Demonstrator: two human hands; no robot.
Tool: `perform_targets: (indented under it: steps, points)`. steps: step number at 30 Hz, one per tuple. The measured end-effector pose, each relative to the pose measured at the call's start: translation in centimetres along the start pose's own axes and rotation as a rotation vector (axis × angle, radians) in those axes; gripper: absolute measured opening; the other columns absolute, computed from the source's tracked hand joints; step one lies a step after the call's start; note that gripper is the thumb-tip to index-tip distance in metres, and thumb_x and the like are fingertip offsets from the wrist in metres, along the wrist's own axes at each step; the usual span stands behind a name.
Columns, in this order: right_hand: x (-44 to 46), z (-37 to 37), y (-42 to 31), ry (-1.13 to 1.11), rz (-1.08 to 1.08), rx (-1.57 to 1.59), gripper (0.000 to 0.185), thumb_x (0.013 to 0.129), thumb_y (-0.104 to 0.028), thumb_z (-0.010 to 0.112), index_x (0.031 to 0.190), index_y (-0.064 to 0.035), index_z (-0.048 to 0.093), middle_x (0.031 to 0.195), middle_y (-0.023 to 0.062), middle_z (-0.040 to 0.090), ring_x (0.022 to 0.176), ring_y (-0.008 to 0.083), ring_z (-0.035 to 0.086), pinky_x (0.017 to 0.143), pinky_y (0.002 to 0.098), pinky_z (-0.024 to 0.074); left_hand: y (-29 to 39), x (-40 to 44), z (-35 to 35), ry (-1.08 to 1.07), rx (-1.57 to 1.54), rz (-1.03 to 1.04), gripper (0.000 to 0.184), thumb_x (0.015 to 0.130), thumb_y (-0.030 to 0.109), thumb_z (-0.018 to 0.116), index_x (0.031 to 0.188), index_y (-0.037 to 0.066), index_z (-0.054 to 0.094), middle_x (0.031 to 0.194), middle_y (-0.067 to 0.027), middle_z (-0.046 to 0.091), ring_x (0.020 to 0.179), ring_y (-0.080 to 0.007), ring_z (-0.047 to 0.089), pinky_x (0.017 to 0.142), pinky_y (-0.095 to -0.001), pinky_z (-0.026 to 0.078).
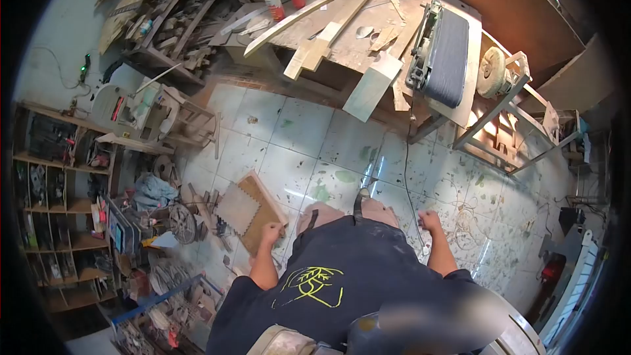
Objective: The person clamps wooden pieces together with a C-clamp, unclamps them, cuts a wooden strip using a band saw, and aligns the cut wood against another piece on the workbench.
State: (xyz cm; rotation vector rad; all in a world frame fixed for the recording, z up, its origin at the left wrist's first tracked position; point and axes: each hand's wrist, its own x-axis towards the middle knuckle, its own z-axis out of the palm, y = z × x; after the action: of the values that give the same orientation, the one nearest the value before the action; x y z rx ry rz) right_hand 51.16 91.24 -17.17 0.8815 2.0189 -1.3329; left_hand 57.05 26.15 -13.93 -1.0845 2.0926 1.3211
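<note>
Workshop, pale tiled floor point(309, 138) scuffed and stained with green patches.

Left side: wooden shelving unit point(85, 243) divided into open cubbyholes, most packed with dark small items too jumbled to identify. Below it, a blue-edged rack point(158, 298) holds mixed clutter, one bright red piece among it. Heaped timber offcuts point(174, 33) fill the upper-left corner.

Workbench point(407, 0) ahead: two red-and-white bottles point(274, 5) with red caps, upright, contents not visible; loose boards point(335, 26) beside them; a belt sander point(449, 59) at the right end.

Person stands in a dark printed shirt point(355, 256), arms low at either side. Left hand point(271, 232) is at the lower right edge of a brown framed panel point(264, 207), on the floor by a grey tooth-edged sheet point(235, 209); contact unclear. Right hand point(430, 221) appears just beside a dark cord point(406, 171) running down from the bench. Fingers on both look curled; cannot tell whether clenched or gripping anything.
</note>
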Motion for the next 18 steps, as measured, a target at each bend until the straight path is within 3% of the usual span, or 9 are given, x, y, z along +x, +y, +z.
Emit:
perform_targets:
  steps: [2, 4, 8, 14, 18]
  points:
    - [2.7, 0.1, -5.6, -0.037, -0.243, -0.269, 0.034, 0.093, -0.031, 0.068, 0.086, 0.0021, 0.066, 0.072, 0.0097, 0.068, 0.061, 0.0188, 0.064, 0.054, 0.0336, 0.0492, 2.7, 1.7, -0.7, 0.051, -0.075, 0.062, 0.029, 0.089, 0.027, 0.071, 0.096, -0.001, 0.072, 0.084, -0.0090, 0.072, 0.074, -0.0178, 0.068, 0.068, -0.0336, 0.054]
    - [5.9, 0.7, -9.9, -0.044, -0.302, -0.286, 0.032, 0.093, -0.030, 0.067, 0.091, 0.0024, 0.065, 0.074, 0.0095, 0.068, 0.061, 0.0166, 0.062, 0.054, 0.0308, 0.0475, 7.5, 1.3, -0.9, 0.120, -0.144, 0.068, 0.030, 0.089, 0.027, 0.071, 0.099, -0.001, 0.072, 0.087, -0.0094, 0.072, 0.074, -0.0174, 0.068, 0.069, -0.0330, 0.054]
    - [6.2, 2.6, -19.3, -0.046, -0.253, -0.019, 0.031, 0.094, -0.030, 0.067, 0.096, 0.0011, 0.064, 0.078, 0.0086, 0.067, 0.062, 0.0152, 0.062, 0.055, 0.0283, 0.0470, 12.9, 3.5, -1.7, 0.153, -0.126, 0.102, 0.034, 0.090, 0.028, 0.072, 0.105, -0.002, 0.070, 0.091, -0.0101, 0.072, 0.073, -0.0169, 0.067, 0.072, -0.0322, 0.054]
    - [7.6, 6.9, -25.6, -0.072, -0.044, 0.138, 0.029, 0.094, -0.031, 0.069, 0.097, -0.0017, 0.064, 0.078, 0.0060, 0.065, 0.067, 0.0144, 0.063, 0.057, 0.0274, 0.0487, 9.2, 14.5, -5.4, 0.062, -0.037, -0.025, 0.031, 0.090, 0.030, 0.071, 0.098, 0.000, 0.071, 0.087, -0.0087, 0.071, 0.072, -0.0168, 0.067, 0.069, -0.0324, 0.053]
    - [6.6, 12.3, -31.2, -0.038, -0.070, 0.193, 0.032, 0.095, -0.033, 0.067, 0.092, -0.0017, 0.065, 0.078, 0.0057, 0.066, 0.064, 0.0127, 0.061, 0.056, 0.0286, 0.0477, 13.9, 16.4, -10.7, 0.006, 0.010, -0.109, 0.030, 0.089, 0.030, 0.070, 0.095, 0.001, 0.072, 0.083, -0.0077, 0.071, 0.069, -0.0168, 0.066, 0.064, -0.0328, 0.052]
